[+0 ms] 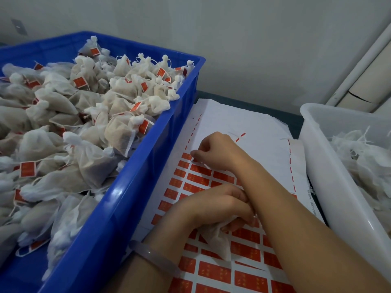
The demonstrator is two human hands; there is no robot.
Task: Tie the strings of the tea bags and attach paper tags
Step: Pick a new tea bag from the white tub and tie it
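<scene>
A white sheet of red paper tags lies on the table between two bins. My right hand reaches across to the sheet's upper rows, its fingertips pinching at a red tag near the top left corner. My left hand, with a pale bangle on its wrist, grips a white tea bag that hangs down over the sheet. The bag's string is hidden inside my fingers.
A blue crate at the left is heaped with tied, tagged tea bags. A white bin at the right holds untagged bags. The grey wall stands close behind; a second tag sheet lies under the first.
</scene>
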